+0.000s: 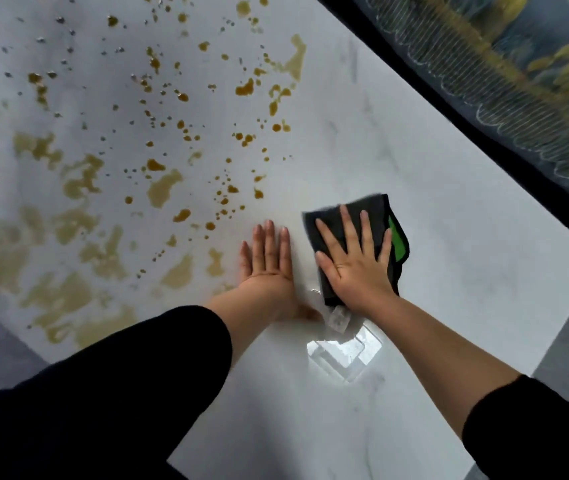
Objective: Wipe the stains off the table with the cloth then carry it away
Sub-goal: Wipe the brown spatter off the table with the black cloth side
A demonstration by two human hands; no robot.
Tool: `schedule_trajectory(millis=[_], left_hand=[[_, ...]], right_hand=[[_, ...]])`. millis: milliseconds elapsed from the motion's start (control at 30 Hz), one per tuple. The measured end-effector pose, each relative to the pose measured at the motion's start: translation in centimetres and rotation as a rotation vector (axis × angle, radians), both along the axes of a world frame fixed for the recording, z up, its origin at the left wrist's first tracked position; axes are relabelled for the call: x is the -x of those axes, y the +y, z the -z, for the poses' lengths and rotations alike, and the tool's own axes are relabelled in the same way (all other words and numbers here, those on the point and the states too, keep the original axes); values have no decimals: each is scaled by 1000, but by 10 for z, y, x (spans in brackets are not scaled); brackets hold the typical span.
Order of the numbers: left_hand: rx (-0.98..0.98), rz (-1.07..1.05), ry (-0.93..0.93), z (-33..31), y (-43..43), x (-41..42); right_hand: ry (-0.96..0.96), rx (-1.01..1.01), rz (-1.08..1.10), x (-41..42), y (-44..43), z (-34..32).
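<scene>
1. Plainly, the wiping has barely begun: the brown stains [161, 188] cover most of the white bench [449, 237] to the left of the cloth [376, 206] and beyond it, both as dark drops and as pale smeared patches.
2. The bench looks bare only around the cloth, to its right and nearer the person than it; whether that part was wiped or never soiled cannot be told.
3. The cloth, dark grey with a green patch [397, 242], lies folded flat on the bench, just clear of the nearest drops.
4. The right hand [355, 265] lies palm down on the cloth, fingers straight and spread, pressing it without gripping.
5. The left hand [269, 258] rests flat on the bench just left of the cloth, fingers straight and together, holding nothing.
6. Left to do, by this judgement: nearly all the wiping, then the carrying away.
7. Count: one cloth, one bench, two hands, two black sleeves, one white label [338, 318] at the cloth's near edge.
8. The stains are too many to count: dozens of drops and many larger patches.
</scene>
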State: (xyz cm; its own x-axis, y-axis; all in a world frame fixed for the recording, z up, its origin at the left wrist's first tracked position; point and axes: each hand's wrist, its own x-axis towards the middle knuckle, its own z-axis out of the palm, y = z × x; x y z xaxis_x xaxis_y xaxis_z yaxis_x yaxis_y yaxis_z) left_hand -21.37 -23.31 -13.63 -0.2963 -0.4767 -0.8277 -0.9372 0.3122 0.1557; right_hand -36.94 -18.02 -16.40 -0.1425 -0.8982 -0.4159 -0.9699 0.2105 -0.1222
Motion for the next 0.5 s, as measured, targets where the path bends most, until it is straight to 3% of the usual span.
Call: schedule_trajectory(millis=[167,500], left_hand=[[37,35,2,-2,1,-2],[6,330,75,-24,-24,-34]], right_hand=[[-16,-49,167,-27,43,0],[-106,-202,469,-123,80,-13]])
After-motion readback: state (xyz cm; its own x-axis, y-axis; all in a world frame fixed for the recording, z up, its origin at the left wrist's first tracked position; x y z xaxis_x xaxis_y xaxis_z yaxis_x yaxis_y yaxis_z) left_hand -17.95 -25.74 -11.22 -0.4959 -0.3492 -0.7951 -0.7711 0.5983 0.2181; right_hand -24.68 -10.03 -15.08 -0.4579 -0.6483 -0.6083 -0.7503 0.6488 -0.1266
